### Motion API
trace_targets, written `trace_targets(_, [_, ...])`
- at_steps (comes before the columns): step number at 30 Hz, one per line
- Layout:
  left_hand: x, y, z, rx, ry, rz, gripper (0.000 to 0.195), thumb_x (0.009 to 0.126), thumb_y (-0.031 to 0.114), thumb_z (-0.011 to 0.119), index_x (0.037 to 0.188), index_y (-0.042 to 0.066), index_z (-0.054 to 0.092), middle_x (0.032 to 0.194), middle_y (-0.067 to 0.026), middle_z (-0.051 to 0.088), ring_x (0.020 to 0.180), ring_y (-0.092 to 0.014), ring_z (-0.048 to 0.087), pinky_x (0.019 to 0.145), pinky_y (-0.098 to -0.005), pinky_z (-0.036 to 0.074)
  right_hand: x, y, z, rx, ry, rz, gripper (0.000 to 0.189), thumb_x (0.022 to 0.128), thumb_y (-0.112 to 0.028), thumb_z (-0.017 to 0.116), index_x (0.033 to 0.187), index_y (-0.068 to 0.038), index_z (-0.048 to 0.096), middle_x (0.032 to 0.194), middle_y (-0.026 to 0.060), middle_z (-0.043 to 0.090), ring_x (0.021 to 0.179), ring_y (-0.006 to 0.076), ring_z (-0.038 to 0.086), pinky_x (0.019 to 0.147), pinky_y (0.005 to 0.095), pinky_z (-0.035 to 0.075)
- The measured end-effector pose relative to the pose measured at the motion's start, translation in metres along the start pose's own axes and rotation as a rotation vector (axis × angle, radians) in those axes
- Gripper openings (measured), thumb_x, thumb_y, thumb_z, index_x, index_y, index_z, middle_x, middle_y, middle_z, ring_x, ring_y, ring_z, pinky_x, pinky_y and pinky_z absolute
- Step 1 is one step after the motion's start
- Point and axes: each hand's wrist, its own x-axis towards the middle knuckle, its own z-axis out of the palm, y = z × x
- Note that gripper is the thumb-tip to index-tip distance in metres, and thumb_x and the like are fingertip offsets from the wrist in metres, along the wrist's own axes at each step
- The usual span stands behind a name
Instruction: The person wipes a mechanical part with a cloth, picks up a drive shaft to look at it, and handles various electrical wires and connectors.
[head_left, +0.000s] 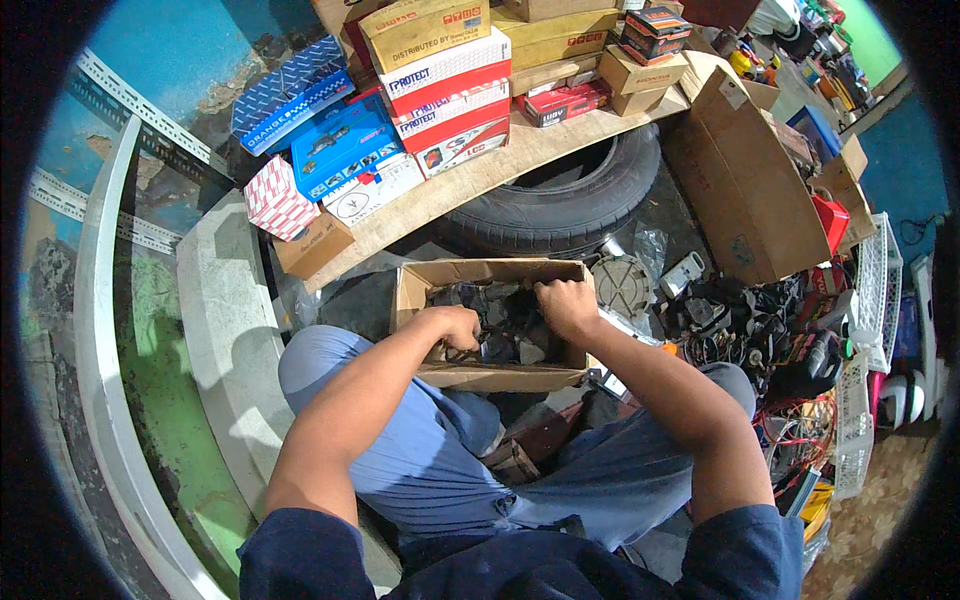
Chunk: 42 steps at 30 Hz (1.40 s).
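An open cardboard box stands on the floor before my bent knees. Dark, jumbled parts lie inside it, too shaded to name one by one. My left hand reaches over the near left side into the box, with its fingers curled down among the parts. Over at the box's right side, my right hand is bent into a fist shape near the inner wall. Its fingertips are hidden, and whether either hand grips a part does not show.
A car tyre lies behind the box, under a plywood shelf stacked with product boxes. A tall cardboard carton leans at the right. Below it are piled wires and parts and white plastic baskets. A concrete ledge runs along the left.
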Motion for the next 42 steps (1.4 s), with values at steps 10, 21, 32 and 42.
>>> trace_targets(10, [0.011,-0.013,0.014,0.040,0.252,0.128,0.053,0.083,0.039,0.073,0.124,0.007,0.063,0.126,-0.0223,0.064,0.120,-0.037,0.059,0.100,-0.0461,0.048,-0.004,0.004,0.025,-0.135,-0.227,-0.221,0.058,0.096,-0.021,0.049,0.153,-0.014,0.036,0.126,0.0119,0.065,0.129,0.0292,0.054,0.101,0.0486,0.045])
trace_targets(21, [0.010,0.007,0.009,-0.268,0.644,0.129,0.051,0.090,0.029,0.069,0.130,0.002,0.053,0.128,-0.0265,0.059,0.121,-0.042,0.056,0.102,-0.0468,0.044,0.001,0.005,0.031,-0.179,-0.249,-0.200,0.062,0.097,-0.028,0.047,0.157,-0.026,0.031,0.154,0.0069,0.042,0.139,0.0309,0.042,0.113,0.0519,0.034])
trace_targets(32, [0.025,0.008,0.033,-0.138,0.314,0.138,0.082,0.093,0.051,0.060,0.157,0.012,0.027,0.158,-0.0284,0.026,0.145,-0.040,0.032,0.118,-0.0440,0.030,0.007,0.001,0.020,-0.128,-0.366,-0.156,0.065,0.095,-0.023,0.051,0.157,-0.022,0.031,0.146,0.0082,0.052,0.122,0.0297,0.060,0.106,0.0486,0.042])
trace_targets(42, [0.025,0.014,0.039,0.010,0.258,0.160,0.055,0.104,0.041,0.042,0.151,0.016,0.034,0.131,-0.0242,0.059,0.120,-0.044,0.056,0.097,-0.0532,0.045,0.000,0.001,0.033,-0.211,-0.303,-0.228,0.063,0.102,-0.024,0.040,0.160,-0.028,0.017,0.131,0.0112,0.065,0.116,0.0279,0.064,0.104,0.0442,0.041])
